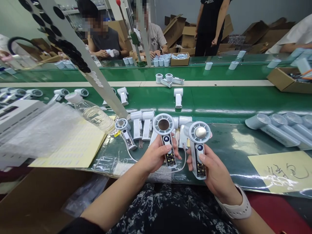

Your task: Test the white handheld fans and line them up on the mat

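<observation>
Handheld fan: white, dark hub, display reading 20, circuit board bared in the handle, gripped in my left hand, fingers curled round. Second handheld fan: silver hub, also reading 20, gripped likewise in my right hand. Beyond my hands: more fans on a green conveyor belt.

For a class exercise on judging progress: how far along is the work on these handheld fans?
Apparently done: the closed fans lined up at the right. In hand: the left hand holds a lit fan with exposed circuit board, the right hand a second fan. Left: probably the open fan lying beside them.
</observation>
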`<state>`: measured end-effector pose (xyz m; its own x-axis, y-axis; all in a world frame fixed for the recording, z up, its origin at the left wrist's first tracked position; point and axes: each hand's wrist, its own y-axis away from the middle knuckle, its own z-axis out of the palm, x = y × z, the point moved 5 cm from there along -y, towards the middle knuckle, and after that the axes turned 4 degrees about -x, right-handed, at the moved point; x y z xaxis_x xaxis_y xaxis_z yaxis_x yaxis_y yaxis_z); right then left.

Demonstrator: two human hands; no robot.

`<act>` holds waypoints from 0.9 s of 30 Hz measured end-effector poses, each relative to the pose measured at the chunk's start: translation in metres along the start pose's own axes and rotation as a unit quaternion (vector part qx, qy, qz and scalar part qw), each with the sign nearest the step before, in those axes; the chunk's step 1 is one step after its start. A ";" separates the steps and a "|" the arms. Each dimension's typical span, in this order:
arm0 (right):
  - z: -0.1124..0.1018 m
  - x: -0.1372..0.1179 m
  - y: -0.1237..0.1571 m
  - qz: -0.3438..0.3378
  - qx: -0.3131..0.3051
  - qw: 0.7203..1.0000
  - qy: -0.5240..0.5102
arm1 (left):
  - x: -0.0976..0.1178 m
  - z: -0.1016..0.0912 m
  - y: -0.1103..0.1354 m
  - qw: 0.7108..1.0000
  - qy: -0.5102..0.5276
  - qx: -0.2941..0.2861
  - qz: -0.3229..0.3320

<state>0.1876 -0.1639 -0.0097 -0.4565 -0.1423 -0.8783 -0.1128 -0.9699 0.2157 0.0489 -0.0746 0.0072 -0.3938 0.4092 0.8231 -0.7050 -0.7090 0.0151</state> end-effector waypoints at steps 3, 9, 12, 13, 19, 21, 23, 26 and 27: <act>0.002 -0.003 0.000 -0.007 -0.029 1.000 0.002 | 0.002 0.002 0.003 0.998 -0.047 -0.042 0.004; 0.003 -0.005 -0.005 -0.009 0.003 1.000 0.020 | 0.007 0.003 0.003 0.996 -0.077 -0.030 0.023; 0.004 -0.004 -0.006 -0.003 0.025 1.000 0.011 | 0.009 0.004 0.003 0.997 -0.071 -0.031 0.024; 0.005 -0.004 -0.006 -0.003 0.028 1.000 0.009 | 0.009 0.004 0.003 0.997 -0.071 -0.031 0.023; 0.008 -0.009 -0.006 -0.006 0.022 1.000 0.003 | 0.011 0.003 0.004 0.996 -0.087 -0.021 0.020; 0.010 -0.012 -0.008 -0.008 0.018 1.000 0.007 | 0.013 0.004 0.004 0.995 -0.091 -0.036 0.019; 0.010 -0.017 -0.010 -0.015 0.018 1.000 0.013 | 0.014 0.002 0.004 0.993 -0.106 -0.041 0.024; 0.004 -0.025 -0.005 -0.031 0.002 0.999 0.031 | 0.010 -0.007 0.005 0.991 -0.132 -0.032 0.016; 0.000 -0.029 0.002 -0.048 -0.003 0.997 0.057 | 0.006 -0.011 0.006 0.991 -0.131 -0.032 0.004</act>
<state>0.2004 -0.1614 0.0157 -0.3402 -0.0703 -0.9377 -0.1460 -0.9812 0.1265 0.0363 -0.0700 0.0063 -0.2392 0.2343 0.9423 -0.7421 -0.6699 -0.0218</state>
